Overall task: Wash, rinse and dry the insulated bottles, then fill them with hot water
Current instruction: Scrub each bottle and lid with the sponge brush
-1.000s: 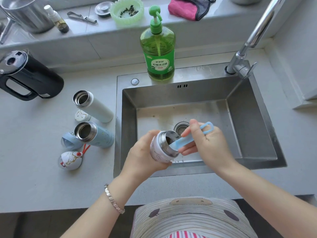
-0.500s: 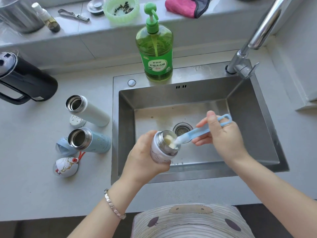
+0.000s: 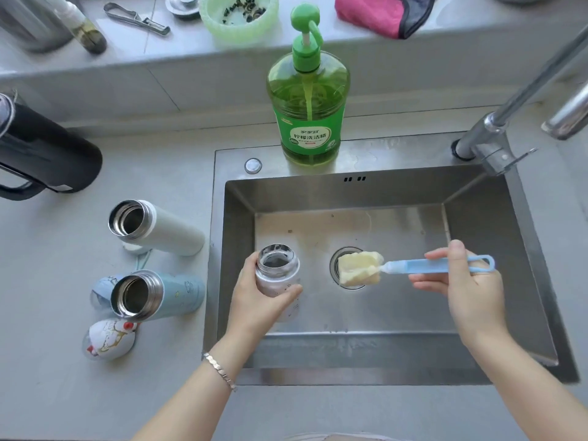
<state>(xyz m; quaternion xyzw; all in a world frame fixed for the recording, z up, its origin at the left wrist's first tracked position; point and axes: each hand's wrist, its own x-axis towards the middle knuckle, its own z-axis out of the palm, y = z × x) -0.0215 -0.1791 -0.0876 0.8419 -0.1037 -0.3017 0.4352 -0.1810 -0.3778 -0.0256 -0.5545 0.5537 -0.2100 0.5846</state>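
Observation:
My left hand [image 3: 254, 300] grips a small white insulated bottle [image 3: 278, 275], upright and uncapped, over the left part of the steel sink [image 3: 477, 237]. My right hand [image 3: 467, 291] holds the blue handle of a bottle brush [image 3: 432, 268]; its yellow sponge head [image 3: 359, 269] hangs over the drain, clear of the bottle. On the counter to the left stand an open white bottle [image 3: 156, 229] and an open pale blue bottle [image 3: 156, 296].
A green dish soap pump bottle [image 3: 308, 100] stands on the sink's back rim. The tap [image 3: 509, 122] rises at the right. A black kettle [image 3: 41, 154] sits far left. Bottle lids [image 3: 108, 338] lie by the bottles. A pink cloth [image 3: 375, 14] and green bowl [image 3: 238, 14] sit on the ledge.
The brush has come out of the small bottle and moved right, so its sponge head is now bare over the drain. The bottle has gone from tilted to upright.

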